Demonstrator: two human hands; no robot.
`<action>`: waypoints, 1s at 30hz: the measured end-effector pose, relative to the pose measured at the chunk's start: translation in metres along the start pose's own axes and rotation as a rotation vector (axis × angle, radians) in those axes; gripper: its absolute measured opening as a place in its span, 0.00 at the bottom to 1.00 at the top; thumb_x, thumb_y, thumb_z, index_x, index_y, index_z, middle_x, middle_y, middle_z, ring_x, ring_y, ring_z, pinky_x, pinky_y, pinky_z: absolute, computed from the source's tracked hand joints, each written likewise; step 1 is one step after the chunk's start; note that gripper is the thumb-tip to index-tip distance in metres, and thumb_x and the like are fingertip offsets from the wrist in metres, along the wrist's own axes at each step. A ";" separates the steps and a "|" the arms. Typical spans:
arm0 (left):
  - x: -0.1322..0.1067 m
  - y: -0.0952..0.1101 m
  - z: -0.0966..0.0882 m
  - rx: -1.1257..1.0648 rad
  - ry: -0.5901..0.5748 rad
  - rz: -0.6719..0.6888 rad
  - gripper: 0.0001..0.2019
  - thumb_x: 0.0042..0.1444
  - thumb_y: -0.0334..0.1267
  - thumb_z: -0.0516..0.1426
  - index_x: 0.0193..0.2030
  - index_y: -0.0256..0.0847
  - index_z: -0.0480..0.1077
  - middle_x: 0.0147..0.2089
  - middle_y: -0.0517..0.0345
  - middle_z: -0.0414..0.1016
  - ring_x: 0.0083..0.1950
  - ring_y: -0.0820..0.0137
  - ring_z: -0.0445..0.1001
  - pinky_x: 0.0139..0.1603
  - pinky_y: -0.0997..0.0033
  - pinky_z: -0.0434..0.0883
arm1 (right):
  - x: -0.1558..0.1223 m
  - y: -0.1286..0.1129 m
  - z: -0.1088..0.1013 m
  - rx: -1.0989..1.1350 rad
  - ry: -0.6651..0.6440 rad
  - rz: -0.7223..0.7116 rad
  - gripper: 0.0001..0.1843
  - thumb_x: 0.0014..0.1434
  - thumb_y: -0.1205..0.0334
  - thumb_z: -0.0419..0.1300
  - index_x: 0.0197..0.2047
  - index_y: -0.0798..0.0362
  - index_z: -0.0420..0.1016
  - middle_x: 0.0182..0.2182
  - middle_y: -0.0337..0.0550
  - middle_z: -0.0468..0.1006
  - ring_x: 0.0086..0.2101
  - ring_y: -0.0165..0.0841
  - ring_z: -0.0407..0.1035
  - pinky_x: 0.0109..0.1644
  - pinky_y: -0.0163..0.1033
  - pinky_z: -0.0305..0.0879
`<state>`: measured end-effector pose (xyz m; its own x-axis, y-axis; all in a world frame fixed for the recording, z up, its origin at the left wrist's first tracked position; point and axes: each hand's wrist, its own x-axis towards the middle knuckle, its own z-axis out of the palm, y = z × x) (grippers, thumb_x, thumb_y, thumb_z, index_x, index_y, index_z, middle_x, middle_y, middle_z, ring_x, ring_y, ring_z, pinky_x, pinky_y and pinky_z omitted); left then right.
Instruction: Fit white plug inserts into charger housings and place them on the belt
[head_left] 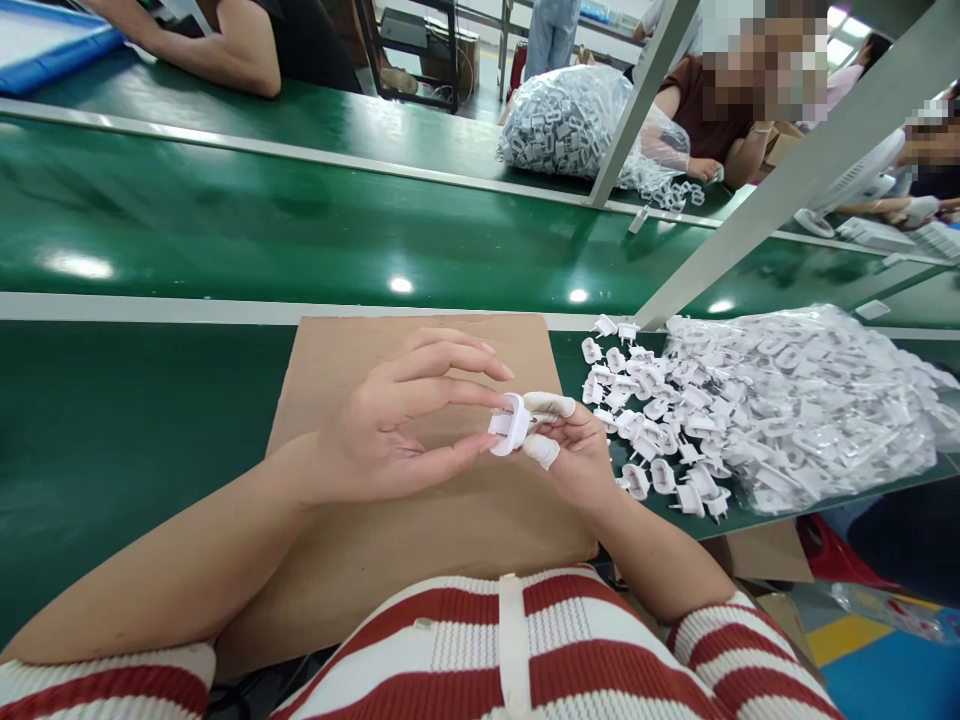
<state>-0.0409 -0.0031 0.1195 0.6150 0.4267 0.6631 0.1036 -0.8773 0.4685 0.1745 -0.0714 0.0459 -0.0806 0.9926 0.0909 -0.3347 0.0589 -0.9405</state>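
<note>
Over the cardboard sheet I hold a small white plug piece [511,425] with a rounded oval flange, between both hands. My left hand [401,420] pinches its left side with the thumb and a fingertip, while the other fingers are stretched out above. My right hand [577,450] grips its right side, where the pins seem to be; white covers wrap the thumb and finger there. Just right of that hand lies a loose pile of similar white plug pieces [660,425], some with pins showing. The brown cardboard sheet [360,540] lies flat under my hands.
A large clear plastic bag [832,400] full of white parts lies at the right. A slanted metal post [757,200] rises behind it. Across the green bench [300,225] stands another bag of parts [562,120], with co-workers seated around. A blue tray [67,55] is far left.
</note>
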 end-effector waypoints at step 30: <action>-0.048 -0.059 0.084 -0.750 -0.011 -0.827 0.17 0.66 0.54 0.63 0.44 0.40 0.80 0.46 0.52 0.82 0.50 0.61 0.77 0.56 0.64 0.71 | 0.025 0.004 -0.012 -0.427 0.308 0.085 0.17 0.49 0.52 0.76 0.40 0.49 0.83 0.34 0.41 0.84 0.34 0.34 0.76 0.40 0.39 0.75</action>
<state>-0.0114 0.0102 0.0110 0.5822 0.8128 -0.0195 -0.0113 0.0321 0.9994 0.1824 -0.0453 0.0405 0.2104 0.9771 -0.0317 0.0779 -0.0490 -0.9958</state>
